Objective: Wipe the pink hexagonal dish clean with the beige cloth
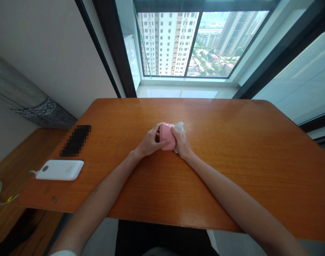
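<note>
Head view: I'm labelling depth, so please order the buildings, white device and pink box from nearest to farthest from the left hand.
1. Pink box: touching the left hand, at its right.
2. White device: on the table, to the left.
3. Buildings: outside, beyond the table.

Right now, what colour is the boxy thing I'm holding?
The boxy thing is pink, seen best in the head view.

No text could be read clearly. On the white device (59,170), which lay at the left side of the desk (258,170), there was a faint grey marking (68,168), but it was too pale and small for reading.
</note>
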Demonstrator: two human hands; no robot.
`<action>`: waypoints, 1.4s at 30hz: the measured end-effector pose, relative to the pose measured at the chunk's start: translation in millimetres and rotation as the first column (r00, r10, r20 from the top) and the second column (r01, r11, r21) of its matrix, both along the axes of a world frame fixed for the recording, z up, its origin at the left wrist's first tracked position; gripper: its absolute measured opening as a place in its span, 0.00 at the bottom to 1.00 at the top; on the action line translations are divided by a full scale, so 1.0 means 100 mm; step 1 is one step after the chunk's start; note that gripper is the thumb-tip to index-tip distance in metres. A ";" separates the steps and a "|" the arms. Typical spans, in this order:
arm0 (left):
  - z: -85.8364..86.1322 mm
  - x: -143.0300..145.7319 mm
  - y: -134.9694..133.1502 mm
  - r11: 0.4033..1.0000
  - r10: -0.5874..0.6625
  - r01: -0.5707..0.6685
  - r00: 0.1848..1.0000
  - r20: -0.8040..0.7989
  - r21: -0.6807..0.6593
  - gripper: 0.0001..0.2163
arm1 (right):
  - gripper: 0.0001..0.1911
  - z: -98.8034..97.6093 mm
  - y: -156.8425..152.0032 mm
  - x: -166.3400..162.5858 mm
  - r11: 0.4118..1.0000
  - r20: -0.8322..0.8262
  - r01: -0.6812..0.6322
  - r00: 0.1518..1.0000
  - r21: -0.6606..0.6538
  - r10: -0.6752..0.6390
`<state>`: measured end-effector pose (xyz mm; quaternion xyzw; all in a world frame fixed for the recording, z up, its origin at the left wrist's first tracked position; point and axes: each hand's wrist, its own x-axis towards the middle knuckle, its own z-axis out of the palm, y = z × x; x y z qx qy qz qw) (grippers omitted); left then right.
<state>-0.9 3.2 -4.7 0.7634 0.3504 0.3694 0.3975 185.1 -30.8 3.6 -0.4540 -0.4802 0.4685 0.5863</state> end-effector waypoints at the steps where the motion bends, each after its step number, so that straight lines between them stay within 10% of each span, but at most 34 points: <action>1: -0.01 -0.01 0.01 1.000 -0.004 0.004 1.000 0.002 0.022 0.43 | 0.26 0.01 0.00 0.00 1.000 -0.001 -0.003 1.000 0.002 0.003; 6: -0.02 -0.13 0.05 0.926 -0.053 0.101 0.989 -0.141 0.364 0.61 | 0.26 0.02 0.01 0.00 1.000 0.005 -0.011 1.000 -0.013 0.011; 11: 0.06 -0.14 0.02 0.852 -0.022 0.122 0.980 -0.197 0.510 0.55 | 0.27 0.00 0.02 0.01 1.000 0.011 -0.002 1.000 -0.012 0.002; 22: 0.02 -0.01 0.01 1.000 -0.002 0.003 1.000 -0.017 0.030 0.39 | 0.25 0.04 -0.02 0.00 1.000 0.060 -0.014 0.998 -0.006 0.014; 29: 0.03 -0.12 0.01 0.950 -0.036 0.079 0.989 -0.147 0.301 0.60 | 0.24 0.02 0.00 0.01 1.000 -0.009 -0.025 1.000 -0.008 0.025; 34: 0.08 -0.13 -0.02 0.910 0.023 0.055 0.983 -0.183 0.411 0.56 | 0.25 0.01 0.01 0.02 1.000 0.009 -0.019 1.000 -0.017 0.019; 42: 0.07 -0.01 -0.02 1.000 0.014 -0.014 0.999 -0.031 0.020 0.42 | 0.25 0.00 -0.02 0.01 1.000 0.048 -0.021 0.999 -0.003 0.021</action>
